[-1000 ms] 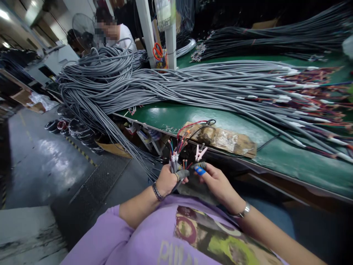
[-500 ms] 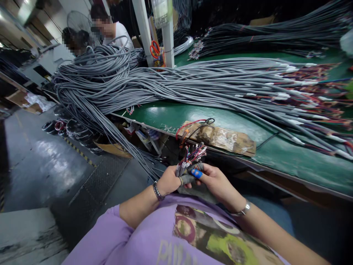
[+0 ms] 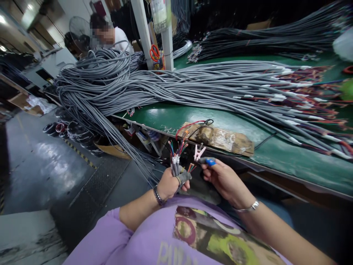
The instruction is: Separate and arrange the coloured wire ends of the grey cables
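Observation:
My left hand (image 3: 168,184) is wrapped round a small bunch of grey cables (image 3: 175,168). Their ends point upward, with white wraps and stripped coloured wires (image 3: 182,148) fanning out above. A few more wire ends (image 3: 191,168) stick out to the right above that thumb, which wears a grey finger cover. Just right of the bunch, apart from it, my right hand (image 3: 217,176) is closed in a pinch. A pink V-shaped clip (image 3: 199,153), like a clothespin, shows at its fingertips; the contact itself is partly hidden. Blue tape (image 3: 210,162) circles one digit of this hand.
A thick pile of long grey cables (image 3: 165,86) covers the green bench (image 3: 154,114) and droops off its left end. A taped wooden board (image 3: 223,140) lies at the front edge. Black cables (image 3: 264,40) lie behind. Another person (image 3: 121,38) is at the far left.
My right hand has drawn away rightward from the bunch, and the pink clip now shows at its fingertips. The wire ends in my left hand have spread apart.

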Available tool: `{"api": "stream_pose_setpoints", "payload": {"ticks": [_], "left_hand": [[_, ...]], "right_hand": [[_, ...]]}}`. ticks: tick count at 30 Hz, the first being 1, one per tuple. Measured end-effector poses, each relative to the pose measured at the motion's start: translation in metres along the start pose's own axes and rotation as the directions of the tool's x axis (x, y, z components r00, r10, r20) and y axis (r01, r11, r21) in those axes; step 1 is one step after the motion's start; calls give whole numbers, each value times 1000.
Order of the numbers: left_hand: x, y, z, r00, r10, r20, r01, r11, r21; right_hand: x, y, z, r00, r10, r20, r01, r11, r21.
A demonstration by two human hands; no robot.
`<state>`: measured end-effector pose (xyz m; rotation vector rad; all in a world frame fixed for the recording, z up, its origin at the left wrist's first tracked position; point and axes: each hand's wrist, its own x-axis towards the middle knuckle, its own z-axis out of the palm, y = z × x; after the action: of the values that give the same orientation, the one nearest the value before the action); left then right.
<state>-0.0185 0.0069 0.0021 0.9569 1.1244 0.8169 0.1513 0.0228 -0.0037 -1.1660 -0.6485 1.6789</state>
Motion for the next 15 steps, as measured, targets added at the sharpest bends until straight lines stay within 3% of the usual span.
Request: {"api": "stream_pose_setpoints", "payload": {"ticks": [2,6,11,15], "left_hand": [[0,1,1,999,26,-40,-26,1000,2],[0,2,3,999,47,1,-47,998,53],[1,3,3,991,-67,118,50,989,139],[-1,1,3,1000,28,1,-28,996,90]], "right_hand": [[-4,1,2,992,49,118,-38,994,-100],[-10,4,12,974,-5,226,68,959,-275],[-8,2,14,968,-68,240,150,928,-342],[-6,4,11,978,-82,191,141,936,-321]]}}
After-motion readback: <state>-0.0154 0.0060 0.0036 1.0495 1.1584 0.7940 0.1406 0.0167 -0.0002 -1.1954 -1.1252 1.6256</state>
